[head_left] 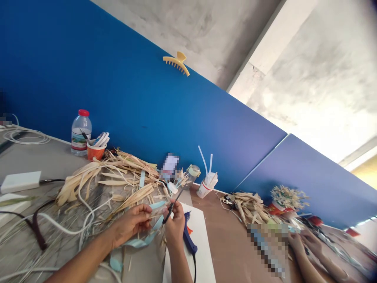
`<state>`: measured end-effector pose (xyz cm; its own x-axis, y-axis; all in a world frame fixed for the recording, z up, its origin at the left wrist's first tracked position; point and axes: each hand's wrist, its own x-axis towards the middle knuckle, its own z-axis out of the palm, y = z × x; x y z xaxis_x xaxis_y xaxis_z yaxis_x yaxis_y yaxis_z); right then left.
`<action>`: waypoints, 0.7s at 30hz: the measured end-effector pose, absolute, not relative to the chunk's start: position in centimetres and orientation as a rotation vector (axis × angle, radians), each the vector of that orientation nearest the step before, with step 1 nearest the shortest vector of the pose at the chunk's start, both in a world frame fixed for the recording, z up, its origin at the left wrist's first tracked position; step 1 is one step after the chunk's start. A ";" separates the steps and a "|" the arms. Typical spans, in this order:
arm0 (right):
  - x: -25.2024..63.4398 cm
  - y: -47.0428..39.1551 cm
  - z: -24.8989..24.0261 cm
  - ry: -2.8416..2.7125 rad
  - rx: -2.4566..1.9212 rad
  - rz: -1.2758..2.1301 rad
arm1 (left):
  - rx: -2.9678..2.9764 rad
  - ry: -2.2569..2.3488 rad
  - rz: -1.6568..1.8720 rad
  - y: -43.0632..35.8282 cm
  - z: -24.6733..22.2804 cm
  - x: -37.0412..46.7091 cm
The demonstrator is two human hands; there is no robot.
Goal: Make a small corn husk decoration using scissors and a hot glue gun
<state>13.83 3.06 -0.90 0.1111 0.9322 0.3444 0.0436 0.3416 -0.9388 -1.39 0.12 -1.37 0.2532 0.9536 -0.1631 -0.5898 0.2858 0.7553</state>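
The strip [154, 215] in the left hand [137, 220] looks blurry. The phone [170, 165] past it is all blurry squares.

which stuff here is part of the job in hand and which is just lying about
Likely part of the job:
pale strands at the left hand
dark slim tool in the right hand
light blue ribbon
glue gun
dried husks

Apparently just lying about:
yellow claw clip
red-capped bottle
coiled white cable
cup with straws
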 end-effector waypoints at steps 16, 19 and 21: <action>13.0 2.5 -0.8 -1.368 -1.003 0.778 | 0.600 0.730 1.178 0.3 -1.8 -1.3; 12.9 2.3 -0.8 -1.398 -0.998 0.750 | 0.628 0.739 1.203 0.3 -2.0 -1.2; 12.9 2.2 -1.0 -1.433 -1.003 0.718 | 0.624 0.743 1.205 0.3 -2.0 -1.1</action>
<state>12.89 2.22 -1.00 0.0554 0.8887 0.4551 0.1681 0.4410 -0.8816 -1.09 0.35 -2.04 0.1830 0.9677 -0.1732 -0.5895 0.2490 0.7684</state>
